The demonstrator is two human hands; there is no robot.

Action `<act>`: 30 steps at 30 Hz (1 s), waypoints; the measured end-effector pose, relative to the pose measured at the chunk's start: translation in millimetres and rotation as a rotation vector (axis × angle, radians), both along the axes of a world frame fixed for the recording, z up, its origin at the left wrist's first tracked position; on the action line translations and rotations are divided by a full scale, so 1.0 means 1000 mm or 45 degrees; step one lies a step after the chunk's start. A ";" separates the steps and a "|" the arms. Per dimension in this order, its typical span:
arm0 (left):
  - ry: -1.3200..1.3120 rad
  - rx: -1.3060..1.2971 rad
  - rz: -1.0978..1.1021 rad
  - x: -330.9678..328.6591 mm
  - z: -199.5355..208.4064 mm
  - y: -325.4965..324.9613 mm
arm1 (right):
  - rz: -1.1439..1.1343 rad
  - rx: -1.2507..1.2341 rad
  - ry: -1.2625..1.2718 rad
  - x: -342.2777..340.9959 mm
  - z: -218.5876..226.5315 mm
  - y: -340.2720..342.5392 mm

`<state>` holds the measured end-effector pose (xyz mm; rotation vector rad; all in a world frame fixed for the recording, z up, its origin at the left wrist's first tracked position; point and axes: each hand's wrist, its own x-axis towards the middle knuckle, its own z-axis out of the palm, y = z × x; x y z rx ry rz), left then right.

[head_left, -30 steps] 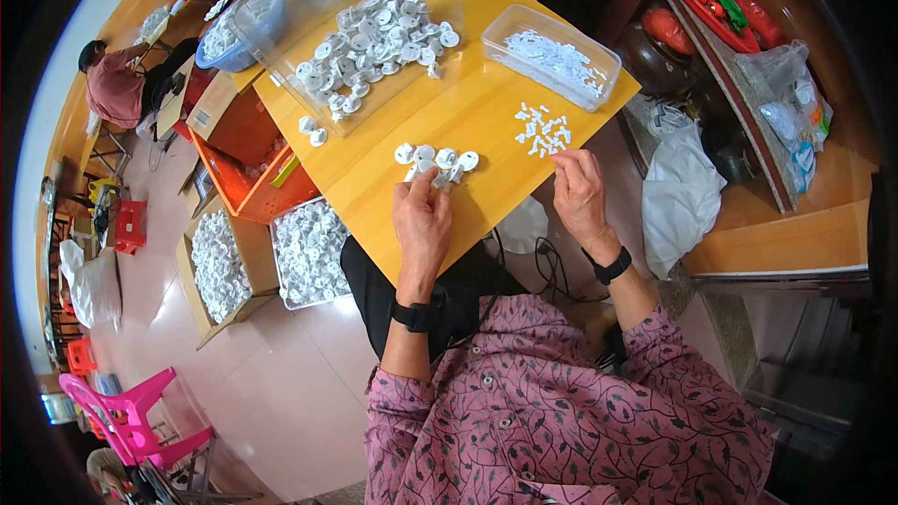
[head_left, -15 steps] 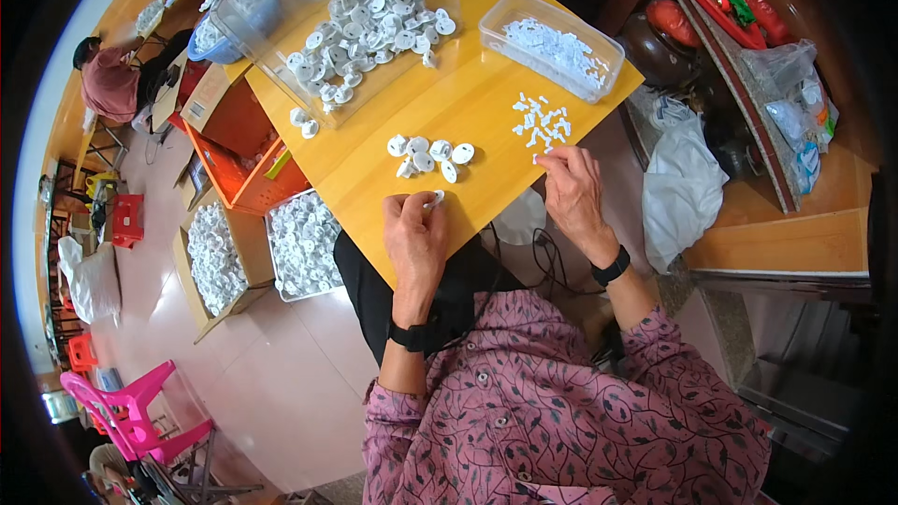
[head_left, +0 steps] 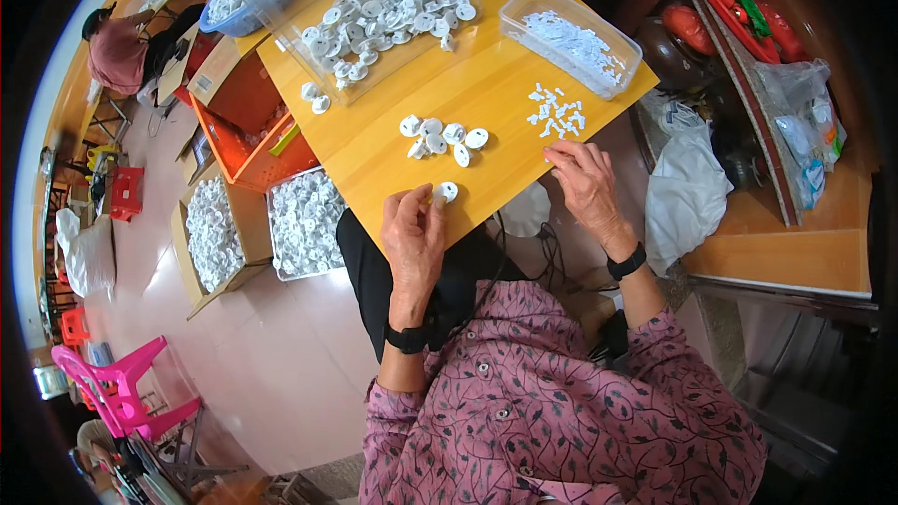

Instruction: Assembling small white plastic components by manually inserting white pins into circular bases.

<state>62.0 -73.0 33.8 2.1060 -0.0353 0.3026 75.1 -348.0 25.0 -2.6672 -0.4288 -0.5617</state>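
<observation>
Between the thumb and fingers of my left hand (head_left: pixel 412 232) is a white round plastic part (head_left: pixel 447 192), its disc face turned up above the table's near edge. My right hand (head_left: pixel 587 189) is closed in a pinch over the right edge; whatever its fingertips hold is too small to make out. Just beyond them lies a loose patch of small white plastic pieces (head_left: pixel 557 112). A little group of the same round parts (head_left: pixel 435 142) rests on the yellow table (head_left: pixel 369 154), beyond my left hand.
A clear bin (head_left: pixel 281 42) of round parts and a clear tub (head_left: pixel 625 84) of small pieces stand farther back. Left of the table are an orange crate (head_left: pixel 245 173), a carton (head_left: pixel 241 282) and a tray of white parts. Another person (head_left: pixel 120 61) sits far left.
My right hand has drawn slightly away from the patch of small pieces. In my left hand the round part now shows more of its face. The whole view has shifted a little.
</observation>
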 end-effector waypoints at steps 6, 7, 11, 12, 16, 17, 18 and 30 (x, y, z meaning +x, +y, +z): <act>0.000 -0.091 0.008 0.000 -0.010 0.005 | 0.064 0.113 -0.190 0.008 -0.024 -0.011; 0.003 -0.091 0.009 -0.001 -0.010 0.005 | 0.068 0.174 -0.182 0.007 -0.025 -0.011; -0.005 -0.109 0.022 -0.004 -0.007 0.004 | 0.080 0.227 -0.162 0.004 -0.022 -0.002; -0.010 -0.098 0.045 -0.005 -0.006 0.003 | 0.042 0.335 -0.114 0.001 -0.020 0.004; -0.057 -0.040 0.061 -0.012 0.008 -0.004 | 0.011 0.533 0.042 -0.008 -0.015 0.020; -0.065 -0.083 0.022 -0.014 0.009 -0.007 | 0.014 0.607 0.150 -0.011 -0.011 0.025; -0.072 -0.127 -0.016 -0.016 0.009 -0.010 | 0.020 0.608 0.154 -0.013 -0.008 0.031; 0.533 -0.706 -0.297 -0.030 0.001 -0.016 | 0.398 0.219 0.028 -0.038 0.020 0.089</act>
